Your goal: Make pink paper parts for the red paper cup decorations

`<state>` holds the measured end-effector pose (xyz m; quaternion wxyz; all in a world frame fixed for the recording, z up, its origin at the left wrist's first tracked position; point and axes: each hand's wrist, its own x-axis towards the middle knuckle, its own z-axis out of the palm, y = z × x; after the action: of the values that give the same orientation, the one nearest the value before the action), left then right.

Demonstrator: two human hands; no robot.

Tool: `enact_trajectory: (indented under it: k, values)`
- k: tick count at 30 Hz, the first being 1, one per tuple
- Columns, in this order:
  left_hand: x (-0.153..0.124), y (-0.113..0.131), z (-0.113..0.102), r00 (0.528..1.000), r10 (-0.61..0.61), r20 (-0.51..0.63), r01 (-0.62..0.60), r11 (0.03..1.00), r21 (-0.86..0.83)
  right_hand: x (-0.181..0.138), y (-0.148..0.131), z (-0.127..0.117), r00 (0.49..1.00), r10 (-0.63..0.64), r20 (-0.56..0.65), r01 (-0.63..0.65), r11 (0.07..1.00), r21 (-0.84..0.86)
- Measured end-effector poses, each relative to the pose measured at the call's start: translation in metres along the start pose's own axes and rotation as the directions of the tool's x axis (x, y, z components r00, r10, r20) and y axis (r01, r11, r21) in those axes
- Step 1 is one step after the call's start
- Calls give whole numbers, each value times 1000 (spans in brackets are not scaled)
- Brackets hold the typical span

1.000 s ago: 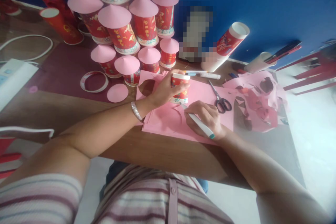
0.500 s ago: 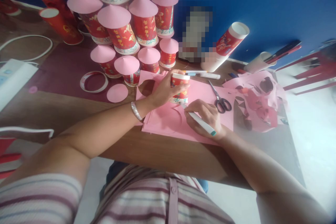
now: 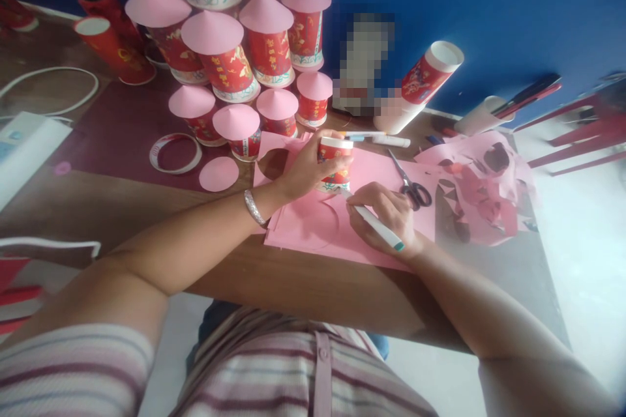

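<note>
In the head view, my left hand is wrapped round a small red patterned paper tube with a white rim and a white lower band. The tube stands on a stack of pink paper. My right hand grips a white marker with a green end, its tip near the foot of the tube. A curved line shows on the sheet just below the tube. Black-handled scissors lie on the paper beyond my right hand. A pink paper disc rests to the left of my left hand.
Several red tubes with pink cone roofs stand at the back left. A tube ring lies before them. Pink scraps are heaped on the right. A tall tube and a pen holder stand near the blue wall.
My right hand and the marker have shifted very slightly to the right along the tube's base. My left hand and the tube stay in place.
</note>
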<state>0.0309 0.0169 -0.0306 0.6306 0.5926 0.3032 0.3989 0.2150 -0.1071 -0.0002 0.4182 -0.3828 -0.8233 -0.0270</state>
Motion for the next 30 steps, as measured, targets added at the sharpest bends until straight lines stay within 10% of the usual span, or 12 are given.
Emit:
enact_trajectory:
  k: [30]
  values:
    - [0,-2,-1,999,29,32,-29,1000,6,1,-2,-1,996,-85,13,86,993,-85]
